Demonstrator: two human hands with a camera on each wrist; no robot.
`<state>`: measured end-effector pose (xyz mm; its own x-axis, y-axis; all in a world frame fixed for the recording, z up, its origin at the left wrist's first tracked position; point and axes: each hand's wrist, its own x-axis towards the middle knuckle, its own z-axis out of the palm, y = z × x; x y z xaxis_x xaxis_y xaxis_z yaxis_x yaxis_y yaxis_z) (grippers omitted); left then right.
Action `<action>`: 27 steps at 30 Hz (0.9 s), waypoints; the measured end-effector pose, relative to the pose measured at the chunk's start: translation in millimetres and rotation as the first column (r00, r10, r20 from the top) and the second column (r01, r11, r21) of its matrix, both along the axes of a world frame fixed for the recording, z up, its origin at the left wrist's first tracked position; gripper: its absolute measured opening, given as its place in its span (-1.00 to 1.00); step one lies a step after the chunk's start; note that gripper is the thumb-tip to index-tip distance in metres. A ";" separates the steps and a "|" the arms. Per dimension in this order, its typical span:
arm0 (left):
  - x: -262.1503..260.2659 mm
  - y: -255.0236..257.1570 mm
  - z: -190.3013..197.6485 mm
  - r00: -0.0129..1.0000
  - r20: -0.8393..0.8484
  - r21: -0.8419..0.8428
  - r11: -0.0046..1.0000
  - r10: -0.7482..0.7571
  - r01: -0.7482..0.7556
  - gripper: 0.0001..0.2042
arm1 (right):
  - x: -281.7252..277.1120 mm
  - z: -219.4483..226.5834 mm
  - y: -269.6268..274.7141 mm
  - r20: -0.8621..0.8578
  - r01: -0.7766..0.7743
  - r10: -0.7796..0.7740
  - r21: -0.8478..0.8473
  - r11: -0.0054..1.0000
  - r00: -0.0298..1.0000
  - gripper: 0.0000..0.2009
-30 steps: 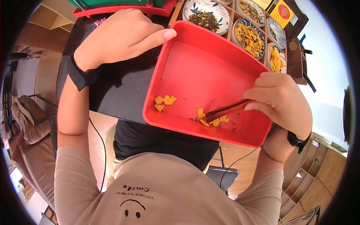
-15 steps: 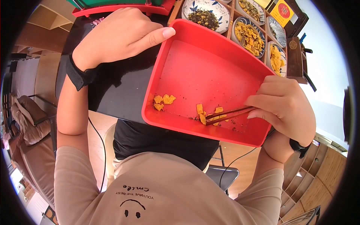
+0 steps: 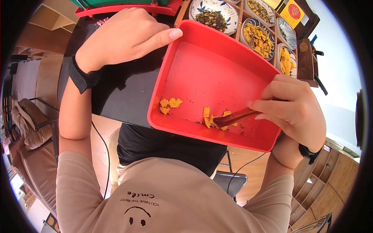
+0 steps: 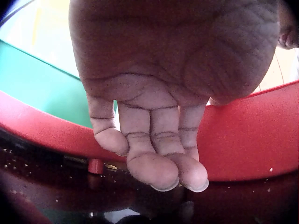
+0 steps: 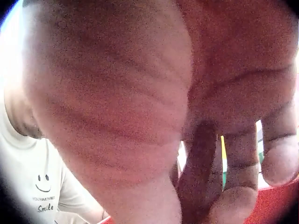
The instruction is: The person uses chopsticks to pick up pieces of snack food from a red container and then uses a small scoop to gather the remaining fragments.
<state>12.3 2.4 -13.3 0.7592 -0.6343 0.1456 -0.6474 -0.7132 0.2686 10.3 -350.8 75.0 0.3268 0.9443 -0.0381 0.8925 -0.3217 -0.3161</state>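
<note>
In the head view, my left hand [image 3: 124,39] rests its thumb on the upper left corner of the red tray [image 3: 211,68]. The left wrist view shows this hand's [image 4: 145,93] fingers loosely bent beside the red wall [image 4: 252,140], not round it. My right hand [image 3: 297,106], over the tray's right side, pinches dark brown tongs [image 3: 237,115] between thumb and fingers. The tongs' tips are together among orange-yellow pieces [image 3: 206,112] near the tray's front wall; whether they grip one is unclear. More such pieces [image 3: 169,104] lie at the left. Dark crumbs dot the bottom.
Behind the tray, a wooden compartment box holds patterned dishes, one with dark flakes [image 3: 210,20] and others with yellow pieces [image 3: 257,40]. A green and red object [image 3: 128,8] stands at the back left on the black table [image 3: 128,87]. A brown box [image 3: 307,62] is at the right.
The tongs' prongs, spread half a second ago, have come together. Some pieces beside the tips have shifted slightly. My left hand has stayed nearly still at the tray's corner.
</note>
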 end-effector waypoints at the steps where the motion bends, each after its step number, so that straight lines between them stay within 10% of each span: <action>1: -0.1 0.0 0.4 1.000 -0.006 0.000 1.000 0.001 -0.001 -0.44 | -0.3 -0.5 0.9 0.010 -0.013 0.013 0.028 1.000 1.000 -0.69; 20: 0.8 0.4 -0.2 1.000 -0.002 -0.001 1.000 -0.011 0.011 -0.43 | -5.1 -5.3 8.1 -0.040 -0.080 0.082 0.065 0.995 0.996 -0.67; 27: 0.0 -0.5 2.0 1.000 -0.015 0.004 1.000 -0.017 0.017 -0.46 | 0.8 28.1 -22.4 0.009 0.213 -0.213 -0.069 0.975 0.977 -0.79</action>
<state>12.3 1.9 -11.3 0.7506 -0.6475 0.1316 -0.6552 -0.7034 0.2758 11.2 -373.2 103.1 0.5204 0.8481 -0.0999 0.8016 -0.5255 -0.2852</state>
